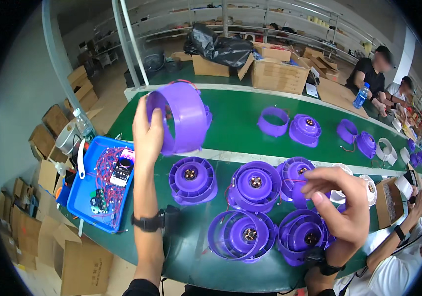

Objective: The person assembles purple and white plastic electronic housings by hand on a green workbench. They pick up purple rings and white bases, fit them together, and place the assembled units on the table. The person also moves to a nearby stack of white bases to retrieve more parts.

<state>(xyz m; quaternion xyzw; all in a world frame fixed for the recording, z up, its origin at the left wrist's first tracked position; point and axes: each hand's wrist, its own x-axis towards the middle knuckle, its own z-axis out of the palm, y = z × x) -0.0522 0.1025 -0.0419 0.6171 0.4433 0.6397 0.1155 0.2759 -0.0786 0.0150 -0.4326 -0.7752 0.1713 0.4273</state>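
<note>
My left hand [145, 133] grips a round purple plastic fan housing [190, 118], raised and tilted on its side above the green bench, with a red wire along its top edge. My right hand [341, 200] hovers over the purple housings at the right, fingers bent and apart from the thumb, with nothing visible between them. A purple housing with a copper-coloured motor hub [193, 190] stands under the left hand. Several similar ones, such as a middle housing [255, 185] and a front housing [243, 239], sit close together; the right hand partly covers some.
A blue tray [75, 200] at the left holds red wires, a phone [121, 172] and small green boards. Across the bench lie an empty purple ring [273, 121] and another housing [304, 130]. Cardboard boxes [280, 74] stand behind. Co-workers [369, 79] sit at the right.
</note>
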